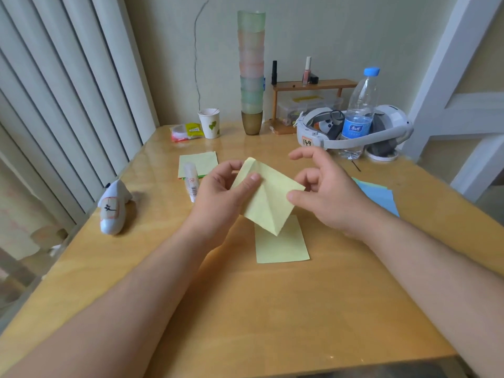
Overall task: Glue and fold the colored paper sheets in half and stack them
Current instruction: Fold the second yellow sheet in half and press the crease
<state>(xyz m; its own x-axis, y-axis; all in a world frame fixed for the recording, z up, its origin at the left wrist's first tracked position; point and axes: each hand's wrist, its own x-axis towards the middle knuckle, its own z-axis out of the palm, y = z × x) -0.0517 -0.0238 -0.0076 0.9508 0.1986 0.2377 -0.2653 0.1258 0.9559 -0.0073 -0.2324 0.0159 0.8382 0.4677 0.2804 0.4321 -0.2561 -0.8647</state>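
Matt yellow paper (268, 199) between my fingers; beneath it the wooden table (272, 309) shines glossy; beyond, a clear plastic bottle (358, 113).

Glue stick (191, 184) left of sheets (281, 244) (flat)

Two bare forearms are showing from the lower corners of the view, each ending in a bare hand. The left hand (222, 190) is wearing no ring, glove or watch, and its thumbnail is showing short and unpainted. The right hand (326, 190) is likewise wearing nothing on its fingers or wrist. No sleeve is reaching into view behind either hand; both arms are showing uncovered up to the frame edge.
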